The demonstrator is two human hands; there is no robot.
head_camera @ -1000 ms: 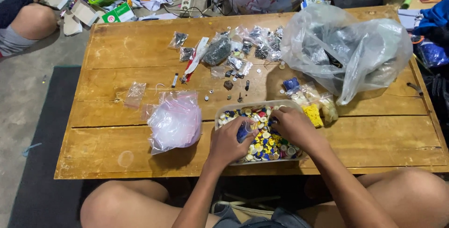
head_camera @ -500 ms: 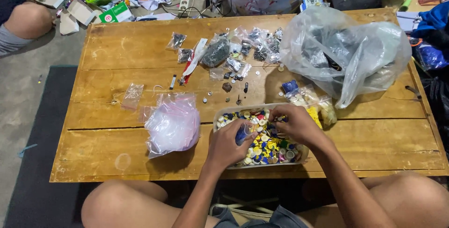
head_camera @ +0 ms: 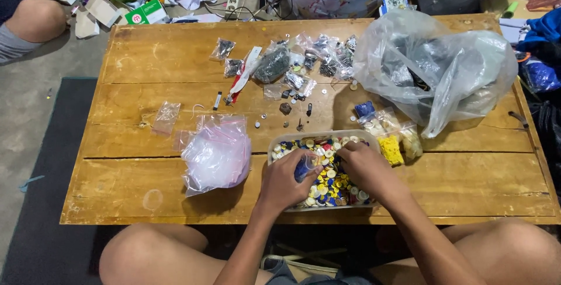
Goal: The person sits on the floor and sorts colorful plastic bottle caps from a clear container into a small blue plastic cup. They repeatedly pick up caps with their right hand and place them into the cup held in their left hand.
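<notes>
Landmark: a clear plastic tub [head_camera: 276, 149] full of yellow, white and blue buttons [head_camera: 334, 187], standing at the near edge of the wooden table [head_camera: 467, 185].
Far left of the tub: a small flat clear zip bag [head_camera: 166, 116] lying alone on the table.
Just left of the tub: a puffed-up clear bag with a pink tint [head_camera: 215, 155], near the tub, though whether it touches I cannot tell.
Left hand [head_camera: 286, 181]: inside the tub on its left half, fingers curled around a small blue piece [head_camera: 304, 168]; closed on it.
Right hand [head_camera: 363, 168]: inside the tub on its right half, fingers bent down into the buttons; whether they pinch one cannot be told.
The two hands: close together, thumbs nearly meeting over the tub's middle.
Behind the tub: scattered small dark parts and many little packets [head_camera: 304, 63] toward the table's far edge.
Just right of the tub: small bags of yellow and pale pieces [head_camera: 392, 147].
Right and behind the tub: a big crumpled translucent sack [head_camera: 432, 68].
</notes>
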